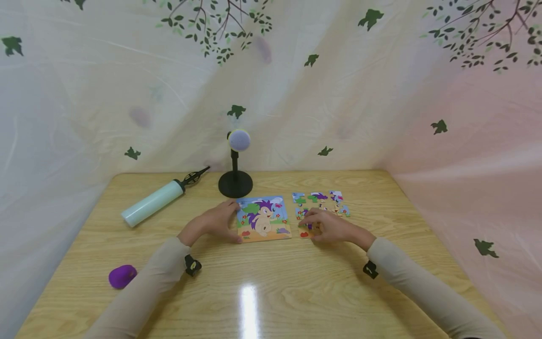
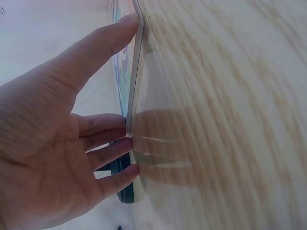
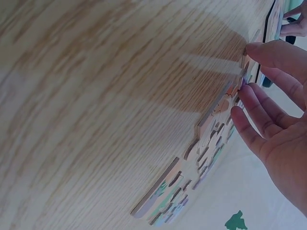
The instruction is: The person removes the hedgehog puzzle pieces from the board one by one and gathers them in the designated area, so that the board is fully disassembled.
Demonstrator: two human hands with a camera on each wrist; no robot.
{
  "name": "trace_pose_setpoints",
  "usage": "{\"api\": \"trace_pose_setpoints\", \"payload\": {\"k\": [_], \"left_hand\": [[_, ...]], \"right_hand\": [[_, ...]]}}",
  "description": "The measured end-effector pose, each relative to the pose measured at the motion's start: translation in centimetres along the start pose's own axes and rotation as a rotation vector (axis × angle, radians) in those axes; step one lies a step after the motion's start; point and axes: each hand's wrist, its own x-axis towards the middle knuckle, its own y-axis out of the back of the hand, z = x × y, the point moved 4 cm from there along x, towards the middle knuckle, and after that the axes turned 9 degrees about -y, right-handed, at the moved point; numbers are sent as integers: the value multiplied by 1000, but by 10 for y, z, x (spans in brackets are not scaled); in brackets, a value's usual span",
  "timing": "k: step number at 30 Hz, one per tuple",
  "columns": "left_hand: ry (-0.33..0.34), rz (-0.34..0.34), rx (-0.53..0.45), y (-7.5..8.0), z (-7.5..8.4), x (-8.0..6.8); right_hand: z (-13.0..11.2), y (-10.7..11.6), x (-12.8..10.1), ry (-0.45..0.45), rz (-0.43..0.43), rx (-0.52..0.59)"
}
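A picture board [image 1: 263, 220] with a purple-haired hedgehog lies flat on the table. My left hand [image 1: 219, 221] is at its left side, thumb at the near corner and index fingertip at the far one. In the left wrist view the left hand's thumb [image 2: 103, 45] touches the board's edge, and the other fingers are spread and nearly straight. Beside the board lie loose jigsaw pieces [image 1: 319, 197] in a similar pattern. My right hand [image 1: 328, 227] bends over the nearer-left pieces, fingertips down on them and partly hiding them. In the right wrist view the right thumb [image 3: 273, 51] and fingers stand apart around some pieces.
Behind the board stands a small lamp-like object [image 1: 235, 183] on a round black base. A pale green hand pump [image 1: 154, 202] with a black nozzle lies at the far left. A purple object [image 1: 122, 276] lies near my left forearm. Leaf-printed fabric hangs behind the table.
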Motion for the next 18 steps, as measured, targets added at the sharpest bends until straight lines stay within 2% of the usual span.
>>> {"api": "trace_pose_setpoints", "payload": {"k": [18], "left_hand": [[-22, 20, -2, -2, -3, 0]], "right_hand": [[-2, 0, 1, -35, -2, 24]]}}
